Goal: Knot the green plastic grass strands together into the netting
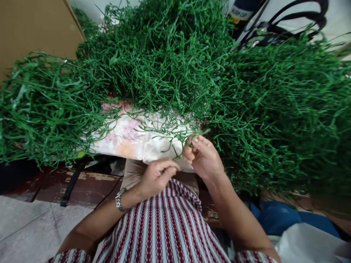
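Note:
My right hand pinches a thin green sprig between thumb and fingers, above the front edge of a pale floral cloth. Just to its left is my left hand, with a metal-banded watch on the wrist. Its thumb and forefinger are pressed together close to a stem end; whatever they hold is too small to make out. Several loose green stems lie across the cloth in front of both hands.
A tall heap of green stems rises at the back, with more heaps at left and right. A brown board stands back left. Behind the right heap are a dark-and-white container and black straps.

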Demonstrator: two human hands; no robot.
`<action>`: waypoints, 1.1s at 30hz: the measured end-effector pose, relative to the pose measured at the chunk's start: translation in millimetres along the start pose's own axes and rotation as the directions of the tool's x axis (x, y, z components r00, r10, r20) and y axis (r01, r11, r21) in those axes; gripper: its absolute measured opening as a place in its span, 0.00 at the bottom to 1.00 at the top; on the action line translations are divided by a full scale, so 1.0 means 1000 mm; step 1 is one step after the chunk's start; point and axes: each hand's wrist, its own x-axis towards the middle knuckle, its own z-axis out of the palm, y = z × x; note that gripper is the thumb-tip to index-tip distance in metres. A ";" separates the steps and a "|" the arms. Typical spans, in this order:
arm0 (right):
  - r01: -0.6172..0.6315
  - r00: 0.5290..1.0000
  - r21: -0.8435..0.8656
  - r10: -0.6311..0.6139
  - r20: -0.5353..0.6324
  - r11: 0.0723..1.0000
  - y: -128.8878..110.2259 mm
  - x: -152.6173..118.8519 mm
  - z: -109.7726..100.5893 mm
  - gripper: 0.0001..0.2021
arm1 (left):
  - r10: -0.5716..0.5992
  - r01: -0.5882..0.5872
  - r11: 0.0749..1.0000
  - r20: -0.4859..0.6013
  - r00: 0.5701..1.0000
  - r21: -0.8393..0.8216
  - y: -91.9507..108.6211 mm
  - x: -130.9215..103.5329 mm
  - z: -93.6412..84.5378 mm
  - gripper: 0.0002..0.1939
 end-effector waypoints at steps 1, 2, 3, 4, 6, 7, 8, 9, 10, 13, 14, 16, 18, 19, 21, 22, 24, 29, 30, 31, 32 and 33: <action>-0.017 1.000 0.050 0.016 0.009 0.999 0.003 -0.002 0.001 0.09 | -0.119 0.108 0.986 -0.084 0.989 -0.127 0.000 0.001 -0.004 0.09; -0.036 0.999 0.087 0.034 0.020 0.996 0.005 -0.005 0.001 0.09 | -0.205 0.164 0.957 -0.158 0.966 -0.240 0.000 0.003 -0.009 0.09; -0.058 0.998 0.116 0.054 0.034 0.992 0.009 -0.007 0.002 0.09 | -0.268 0.190 0.925 -0.210 0.940 -0.329 0.002 0.006 -0.013 0.09; -0.083 0.996 0.138 0.077 0.050 0.987 0.012 -0.008 0.002 0.09 | -0.312 0.201 0.896 -0.240 0.919 -0.397 0.004 0.009 -0.017 0.09; -0.131 0.989 0.181 0.117 0.088 0.975 0.019 -0.011 0.003 0.08 | -0.377 0.228 0.840 -0.228 0.898 -0.492 0.008 0.017 -0.020 0.09; -0.151 0.985 0.203 0.130 0.112 0.967 0.023 -0.012 0.003 0.08 | -0.403 0.242 0.808 -0.204 0.892 -0.537 0.010 0.021 -0.020 0.10; -0.165 0.981 0.224 0.137 0.136 0.960 0.026 -0.013 0.004 0.08 | -0.426 0.248 0.771 -0.185 0.886 -0.587 0.011 0.024 -0.019 0.10; -0.173 0.978 0.243 0.137 0.158 0.955 0.029 -0.013 0.004 0.08 | -0.447 0.247 0.728 -0.169 0.878 -0.640 0.012 0.027 -0.017 0.10; -0.176 0.976 0.255 0.134 0.174 0.951 0.032 -0.014 0.005 0.09 | -0.467 0.247 0.679 -0.147 0.872 -0.691 0.012 0.029 -0.015 0.09; -0.178 0.974 0.248 0.135 0.183 0.952 0.038 -0.015 0.007 0.10 | -0.509 0.285 0.537 -0.036 0.860 -0.794 0.009 0.033 -0.011 0.09; -0.179 0.975 0.234 0.140 0.175 0.956 0.039 -0.016 0.007 0.10 | -0.515 0.294 0.510 -0.013 0.857 -0.808 0.009 0.034 -0.011 0.09; -0.185 0.976 0.204 0.156 0.151 0.961 0.040 -0.016 0.007 0.10 | -0.527 0.294 0.503 -0.018 0.850 -0.813 0.009 0.036 -0.011 0.08; -0.192 0.977 0.174 0.171 0.127 0.966 0.041 -0.017 0.006 0.09 | -0.537 0.289 0.527 -0.050 0.842 -0.799 0.011 0.037 -0.013 0.08; -0.192 0.977 0.159 0.173 0.121 0.969 0.042 -0.017 0.006 0.09 | -0.538 0.286 0.542 -0.064 0.841 -0.790 0.012 0.038 -0.014 0.08; -0.188 0.977 0.113 0.173 0.127 0.976 0.043 -0.017 0.005 0.09 | -0.545 0.277 0.558 -0.094 0.833 -0.783 0.013 0.040 -0.014 0.08; -0.188 0.975 0.082 0.176 0.136 0.979 0.044 -0.016 0.005 0.10 | -0.556 0.275 0.555 -0.104 0.825 -0.785 0.013 0.041 -0.014 0.09; -0.198 0.968 0.009 0.194 0.160 0.980 0.047 -0.015 0.006 0.11 | -0.581 0.295 0.538 -0.093 0.809 -0.790 0.012 0.042 -0.013 0.10; -0.134 0.975 -0.177 0.161 0.151 0.975 0.046 -0.017 0.000 0.12 | -0.550 0.231 0.617 -0.202 0.811 -0.752 0.008 0.042 -0.020 0.10; -0.092 0.980 -0.270 0.136 0.148 0.958 0.042 -0.019 -0.005 0.11 | -0.525 0.190 0.669 -0.276 0.805 -0.719 0.008 0.042 -0.023 0.11; -0.033 0.985 -0.395 0.097 0.142 0.918 0.036 -0.022 -0.010 0.11 | -0.491 0.151 0.724 -0.349 0.798 -0.673 0.007 0.042 -0.027 0.10; 0.036 0.990 -0.535 0.041 0.131 0.844 0.029 -0.025 -0.016 0.11 | -0.447 0.117 0.778 -0.412 0.794 -0.618 0.007 0.042 -0.031 0.10; 0.113 0.992 -0.667 -0.044 0.120 0.737 0.021 -0.027 -0.020 0.10 | -0.397 0.085 0.825 -0.466 0.791 -0.559 0.006 0.043 -0.035 0.10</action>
